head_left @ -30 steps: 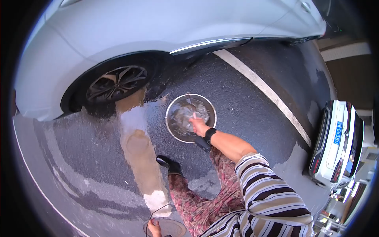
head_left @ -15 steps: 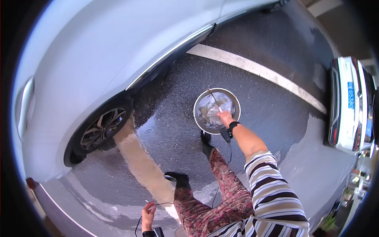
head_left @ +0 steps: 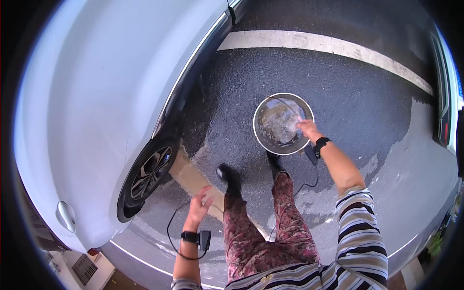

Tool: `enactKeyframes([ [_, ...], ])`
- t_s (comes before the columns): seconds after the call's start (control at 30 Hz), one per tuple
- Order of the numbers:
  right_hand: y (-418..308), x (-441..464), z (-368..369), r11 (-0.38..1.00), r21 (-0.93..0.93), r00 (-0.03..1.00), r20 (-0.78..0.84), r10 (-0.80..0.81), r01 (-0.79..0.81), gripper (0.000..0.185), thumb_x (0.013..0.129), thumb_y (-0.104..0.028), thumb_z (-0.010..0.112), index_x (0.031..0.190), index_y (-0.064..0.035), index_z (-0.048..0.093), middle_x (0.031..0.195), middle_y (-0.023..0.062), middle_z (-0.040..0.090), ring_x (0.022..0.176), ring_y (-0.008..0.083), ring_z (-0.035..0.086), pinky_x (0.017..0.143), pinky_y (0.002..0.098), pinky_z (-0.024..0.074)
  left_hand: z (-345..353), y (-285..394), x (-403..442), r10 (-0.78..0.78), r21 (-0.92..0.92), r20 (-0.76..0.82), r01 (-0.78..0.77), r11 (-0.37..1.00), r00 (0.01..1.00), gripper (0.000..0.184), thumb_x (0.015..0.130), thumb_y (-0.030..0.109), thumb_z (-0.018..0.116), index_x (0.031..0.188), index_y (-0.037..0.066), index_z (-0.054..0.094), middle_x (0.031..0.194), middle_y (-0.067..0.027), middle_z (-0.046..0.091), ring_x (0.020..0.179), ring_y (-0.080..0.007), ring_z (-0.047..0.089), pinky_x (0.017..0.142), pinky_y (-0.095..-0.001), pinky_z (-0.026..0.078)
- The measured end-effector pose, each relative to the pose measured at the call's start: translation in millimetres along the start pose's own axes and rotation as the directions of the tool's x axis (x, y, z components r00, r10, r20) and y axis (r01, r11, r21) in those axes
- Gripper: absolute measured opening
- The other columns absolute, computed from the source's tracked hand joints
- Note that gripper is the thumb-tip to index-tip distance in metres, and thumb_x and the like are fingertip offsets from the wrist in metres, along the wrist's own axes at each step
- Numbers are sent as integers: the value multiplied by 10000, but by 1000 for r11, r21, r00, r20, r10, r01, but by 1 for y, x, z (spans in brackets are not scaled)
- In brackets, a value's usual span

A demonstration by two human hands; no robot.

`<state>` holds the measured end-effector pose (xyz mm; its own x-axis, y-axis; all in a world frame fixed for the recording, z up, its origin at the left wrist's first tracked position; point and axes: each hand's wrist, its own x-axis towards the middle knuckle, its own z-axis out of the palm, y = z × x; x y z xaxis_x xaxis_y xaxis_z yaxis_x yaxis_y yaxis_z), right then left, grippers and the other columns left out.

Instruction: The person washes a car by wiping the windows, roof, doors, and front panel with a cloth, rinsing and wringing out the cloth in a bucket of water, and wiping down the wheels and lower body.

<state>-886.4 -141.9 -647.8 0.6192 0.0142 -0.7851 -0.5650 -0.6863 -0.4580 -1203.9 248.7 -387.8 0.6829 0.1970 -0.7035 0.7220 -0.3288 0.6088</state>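
Note:
A round metal basin [head_left: 257,133] of rippling water stands on the wet asphalt ahead of my feet. My right hand [head_left: 308,128] is at its right rim, fingers pressed together on something too blurred to make out, with splashing water beside them. A thin dark line curves across the basin's far side. My left hand [head_left: 199,205] is raised at the lower left near the car's wheel, fingers spread and holding nothing. Each wrist wears a black band with a small box, and a black cable [head_left: 169,232] loops around the left forearm.
A light-coloured car [head_left: 96,96] fills the left side, its wheel [head_left: 151,172] close to my left hand. Another white car [head_left: 447,96] stands at the right edge. A white painted line [head_left: 309,41] crosses the ground beyond the basin. My black boots stand just nearer than the basin.
The view has turned, so the basin appears farther right. My left hand has risen further into view with its fingers spread. My right hand has shifted from over the water to the right rim.

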Motion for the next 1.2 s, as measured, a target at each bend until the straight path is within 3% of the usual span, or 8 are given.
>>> enactKeyframes([
  [0.13, 2, 27, -32, 951, -258, 940, -332, 79, -171, 384, 817, -239, 666, 1161, -73, 625, 1147, 217, 640, 1133, 392, 581, 959, 457, 463, 19, 47, 65, 83, 79, 142, -95, 992, 986, 451, 846, 131, 688, 1277, 78, 567, 1251, -170, 615, 1191, -292, 574, 986, -373, 447],
  [0.23, -42, -26, -47, 928, -372, 761, -594, -261, 27, 447, 805, -192, 654, 1238, -120, 567, 1236, 205, 579, 1193, 393, 528, 1017, 484, 413, 48, 67, 106, 66, 157, 247, -107, 982, 967, 471, 825, 132, 703, 1274, 86, 566, 1255, -162, 607, 1185, -303, 572, 996, -359, 439],
  [0.33, -4, -15, -3, 960, -111, 901, -333, -279, 256, 437, 781, -157, 655, 1210, -161, 577, 1255, 201, 543, 1206, 384, 506, 1032, 538, 381, 74, 91, 157, 173, 167, 301, -230, 959, 938, 498, 808, 126, 714, 1281, 91, 562, 1270, -153, 597, 1191, -315, 561, 1014, -367, 433],
  [0.57, 34, 64, 74, 955, -259, 989, -53, 135, -144, 984, 752, -439, 785, 1510, -470, 158, 1623, 81, -94, 1422, 558, -30, 1025, 772, 263, 99, 101, 208, 276, 187, 469, -400, 897, 839, 563, 825, 96, 699, 1350, 99, 496, 1363, -162, 513, 1272, -335, 487, 1067, -386, 399],
  [0.77, 83, 124, 130, 900, -411, 959, 170, 229, -142, 962, 687, -411, 829, 1497, -339, 315, 1617, 108, 63, 1438, 490, 97, 1012, 734, 336, 109, 57, 241, 114, 251, 553, -295, 922, 825, 566, 884, 117, 660, 1405, 102, 441, 1422, -143, 468, 1335, -281, 437, 1105, -373, 347],
  [0.87, 141, 151, 171, 842, -522, 972, 93, 215, -137, 647, 734, -328, 791, 1324, -214, 552, 1533, 121, 344, 1394, 421, 320, 1023, 635, 389, 120, 41, 256, 44, 247, 554, -214, 945, 831, 554, 901, 159, 660, 1404, 95, 437, 1413, -142, 474, 1325, -261, 446, 1083, -400, 375],
  [1.03, 152, 119, 161, 960, 233, 988, 37, 149, -154, 294, 760, -181, 698, 1041, -120, 638, 1007, 92, 664, 982, 292, 629, 856, 382, 485, 152, 34, 294, -72, 148, 530, -8, 989, 845, 613, 936, 409, 602, 1434, 107, 409, 1454, -135, 417, 1350, -271, 396, 1060, -453, 384],
  [1.2, 49, -22, 114, 521, 854, 973, 114, -199, 7, 173, 775, -120, 665, 931, -108, 593, 836, -3, 566, 789, 132, 531, 718, 312, 455, 198, 64, 309, -376, -183, 435, 490, 852, 818, 901, 867, 673, 552, 1526, 151, 228, 1517, -132, 314, 1384, -347, 313, 1043, -575, 365],
])
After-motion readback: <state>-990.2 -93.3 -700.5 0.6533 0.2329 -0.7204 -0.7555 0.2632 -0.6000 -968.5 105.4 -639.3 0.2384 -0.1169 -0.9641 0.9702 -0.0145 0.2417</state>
